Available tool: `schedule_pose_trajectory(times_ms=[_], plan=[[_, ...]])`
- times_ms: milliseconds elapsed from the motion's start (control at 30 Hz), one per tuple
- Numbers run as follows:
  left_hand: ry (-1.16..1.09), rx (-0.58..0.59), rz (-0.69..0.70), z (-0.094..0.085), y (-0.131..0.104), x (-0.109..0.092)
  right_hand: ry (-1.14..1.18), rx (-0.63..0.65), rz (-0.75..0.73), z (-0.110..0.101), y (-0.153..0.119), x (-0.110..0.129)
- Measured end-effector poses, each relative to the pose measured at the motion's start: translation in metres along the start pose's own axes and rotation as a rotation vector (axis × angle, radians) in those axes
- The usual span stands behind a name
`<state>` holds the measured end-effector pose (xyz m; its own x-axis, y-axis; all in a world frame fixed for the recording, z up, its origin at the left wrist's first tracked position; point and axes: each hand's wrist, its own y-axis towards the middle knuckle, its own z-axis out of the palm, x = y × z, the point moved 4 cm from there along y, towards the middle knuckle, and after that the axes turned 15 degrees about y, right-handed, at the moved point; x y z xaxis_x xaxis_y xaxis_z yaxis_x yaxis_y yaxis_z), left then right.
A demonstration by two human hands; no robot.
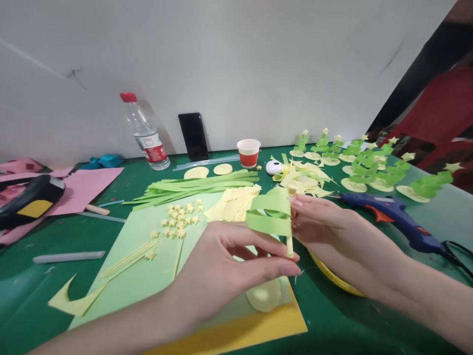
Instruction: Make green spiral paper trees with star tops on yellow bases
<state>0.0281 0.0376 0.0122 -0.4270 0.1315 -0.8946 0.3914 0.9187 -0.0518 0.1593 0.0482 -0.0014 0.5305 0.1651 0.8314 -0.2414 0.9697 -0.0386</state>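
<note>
While a disc [263, 297] lies on the sheet [144, 277] below, the left hand [236, 256] pinches the foot of a stick [289, 245] with a looped green strip [268, 225], held over the sheet, and the right hand [328, 219] grasps it higher up; beyond lie stars [181, 217], then loose strips [199, 187], and farther off a cup [248, 155], bottle [148, 143] and phone [194, 137] stand by the wall [236, 69]

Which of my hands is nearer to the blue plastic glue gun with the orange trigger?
Right. In view, your right hand is just left of the blue glue gun; your left hand is farther left, beyond the right.
</note>
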Motion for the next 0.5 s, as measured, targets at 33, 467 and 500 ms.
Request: schedule_pose_trajectory(times_ms=[33, 467, 500], plan=[[0.062, 0.039, -0.017, 0.001, 0.0, 0.001, 0.018, -0.027, 0.037, -0.002, 0.0, 0.0], [0.562, -0.233, 0.299, -0.029, -0.002, -0.019, -0.745, 0.003, -0.359, 0.008, -0.002, 0.031], [0.557, -0.253, 0.293, -0.029, 0.0, -0.017, -0.763, 0.015, -0.373, 0.009, -0.003, 0.03]])
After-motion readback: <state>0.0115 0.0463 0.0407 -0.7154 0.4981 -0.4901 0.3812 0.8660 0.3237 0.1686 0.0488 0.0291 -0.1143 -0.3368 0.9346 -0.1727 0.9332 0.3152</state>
